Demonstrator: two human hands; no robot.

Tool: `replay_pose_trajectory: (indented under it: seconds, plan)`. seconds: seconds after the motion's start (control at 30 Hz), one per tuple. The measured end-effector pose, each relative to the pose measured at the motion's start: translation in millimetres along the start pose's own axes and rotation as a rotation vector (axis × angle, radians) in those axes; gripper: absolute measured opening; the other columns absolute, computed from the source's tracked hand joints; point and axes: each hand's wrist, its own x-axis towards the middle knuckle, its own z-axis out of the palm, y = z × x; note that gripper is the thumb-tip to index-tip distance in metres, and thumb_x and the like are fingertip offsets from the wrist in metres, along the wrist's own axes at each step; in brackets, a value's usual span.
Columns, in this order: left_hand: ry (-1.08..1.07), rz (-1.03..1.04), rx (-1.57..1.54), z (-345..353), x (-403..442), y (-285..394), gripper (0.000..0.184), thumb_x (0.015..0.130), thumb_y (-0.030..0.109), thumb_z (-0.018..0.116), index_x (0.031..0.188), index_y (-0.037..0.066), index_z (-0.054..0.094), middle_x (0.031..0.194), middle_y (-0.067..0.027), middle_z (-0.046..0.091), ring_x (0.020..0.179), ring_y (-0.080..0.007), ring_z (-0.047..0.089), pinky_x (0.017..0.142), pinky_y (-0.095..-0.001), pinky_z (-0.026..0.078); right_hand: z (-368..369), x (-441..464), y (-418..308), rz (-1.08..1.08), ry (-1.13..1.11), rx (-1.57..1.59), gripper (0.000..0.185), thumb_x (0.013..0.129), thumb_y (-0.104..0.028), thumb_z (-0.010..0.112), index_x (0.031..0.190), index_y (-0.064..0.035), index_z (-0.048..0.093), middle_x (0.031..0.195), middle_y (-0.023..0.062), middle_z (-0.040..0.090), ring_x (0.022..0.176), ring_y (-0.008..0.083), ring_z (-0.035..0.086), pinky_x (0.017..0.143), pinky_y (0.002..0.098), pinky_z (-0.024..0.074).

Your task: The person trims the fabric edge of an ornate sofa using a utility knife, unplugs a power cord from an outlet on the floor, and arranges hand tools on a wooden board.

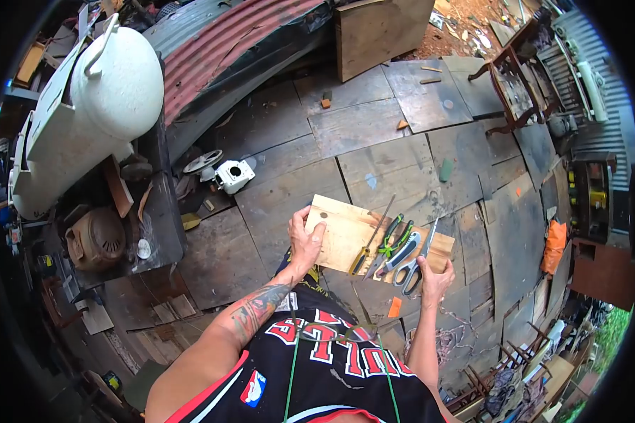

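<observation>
My left hand [305, 241] grips the left end of a light wooden board [340, 224], thumb on top. At the right end my right hand [436, 279] is closed on the same board, its thumb beside the scissors. Several tools lie side by side on the board's right half. A screwdriver [360, 259] with a yellow and black handle is leftmost. Beside it are green-and-black pliers [394, 238], then a grey utility knife [401, 254]. Grey-handled scissors [410, 273] lie closest to my right hand, blades pointing away from me. My fingers under the board are hidden.
Worn wooden panels [374, 151] cover the floor. A white tank [116, 84] and a rusty motor [95, 236] stand at the left, near a white machine part [234, 176]. A wooden chair [518, 88] and an orange bag [554, 247] are at the right.
</observation>
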Motion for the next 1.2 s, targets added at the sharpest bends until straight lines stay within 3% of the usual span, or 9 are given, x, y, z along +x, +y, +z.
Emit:
replay_pose_trajectory:
  seconds: [0.1,0.23,0.37,0.57,0.9,1.0,1.07,1.17,1.2]
  plan:
    - [0.066,-0.093,-0.196,3.4,63.0,-21.4,0.05,0.082,0.018,0.068,0.125,-0.002,0.051,0.113,-0.0172,0.055,0.105,-0.0281,0.055,0.095,-0.0402,0.044,60.3,43.6,-39.2,-0.054,-0.056,-0.041,0.105,0.059,-0.051,0.091,0.136,0.0034,0.046,0.128,0.0236,0.046,0.123,0.0377,0.045,0.107,0.0474,0.0357]
    - [0.123,-0.151,-0.302,0.1,140.9,-27.7,0.048,0.088,0.014,0.064,0.13,-0.002,0.046,0.109,-0.0102,0.056,0.087,-0.0139,0.058,0.073,-0.0261,0.051,150.3,96.6,-108.0,-0.148,-0.134,0.005,0.107,0.057,-0.052,0.091,0.137,0.0032,0.043,0.126,0.0217,0.044,0.124,0.0374,0.04,0.108,0.0484,0.0325]
    - [0.295,-0.131,-0.31,10.9,217.0,-100.8,0.041,0.088,0.007,0.061,0.126,-0.001,0.049,0.111,-0.0086,0.058,0.096,-0.0119,0.052,0.087,-0.0275,0.045,260.6,151.8,-155.5,-0.284,-0.224,0.013,0.107,0.056,-0.051,0.091,0.136,0.0034,0.044,0.126,0.021,0.045,0.124,0.037,0.04,0.108,0.0482,0.0316]
    - [0.546,-0.208,-0.327,7.8,327.0,-241.0,0.038,0.09,0.014,0.057,0.123,-0.003,0.048,0.108,-0.0113,0.056,0.096,-0.0164,0.054,0.088,-0.0299,0.045,476.3,188.9,-178.6,-0.503,-0.294,0.011,0.106,0.055,-0.053,0.091,0.133,0.0031,0.045,0.126,0.0207,0.045,0.126,0.0373,0.037,0.11,0.0485,0.0294]
    - [0.678,-0.396,-0.257,-11.9,481.5,-522.4,0.054,0.082,0.024,0.058,0.125,-0.006,0.048,0.119,-0.0202,0.055,0.111,-0.028,0.053,0.095,-0.0357,0.042,780.7,192.5,-155.0,-0.513,-0.417,-0.11,0.115,0.052,-0.066,0.086,0.136,0.0014,0.046,0.128,0.0246,0.048,0.125,0.04,0.04,0.108,0.05,0.0314]
    - [0.566,-0.433,-0.281,-16.2,511.9,-558.0,0.045,0.08,0.022,0.055,0.114,-0.007,0.057,0.109,-0.0185,0.061,0.102,-0.0263,0.058,0.089,-0.0361,0.046,835.1,202.7,-137.3,-0.518,-0.418,-0.121,0.114,0.054,-0.068,0.084,0.136,0.0016,0.047,0.128,0.0251,0.049,0.126,0.0405,0.04,0.108,0.0503,0.0316]
    - [0.579,-0.356,-0.231,-4.9,520.0,-555.2,0.034,0.078,0.02,0.049,0.093,-0.005,0.067,0.084,-0.0129,0.068,0.078,-0.0237,0.062,0.074,-0.0372,0.049,861.6,208.3,-129.9,-0.491,-0.403,-0.14,0.113,0.055,-0.068,0.084,0.136,0.0018,0.047,0.128,0.0255,0.049,0.126,0.041,0.041,0.108,0.0506,0.0317]
    - [0.421,-0.402,-0.193,-8.0,542.3,-603.6,0.035,0.079,0.02,0.047,0.094,-0.006,0.066,0.086,-0.015,0.068,0.08,-0.0258,0.063,0.074,-0.0385,0.048,882.7,209.2,-122.9,-0.466,-0.477,-0.234,0.105,0.063,-0.067,0.079,0.139,-0.0015,0.047,0.131,0.0253,0.048,0.127,0.0418,0.041,0.108,0.0514,0.0333]
    - [0.38,-0.425,-0.076,-11.0,545.7,-623.6,0.041,0.08,0.021,0.047,0.105,-0.008,0.064,0.101,-0.0196,0.068,0.096,-0.0289,0.063,0.086,-0.0383,0.047,883.8,211.1,-124.2,-0.452,-0.523,-0.284,0.1,0.067,-0.065,0.077,0.139,-0.0031,0.047,0.134,0.0249,0.046,0.128,0.0411,0.041,0.108,0.05,0.0342]
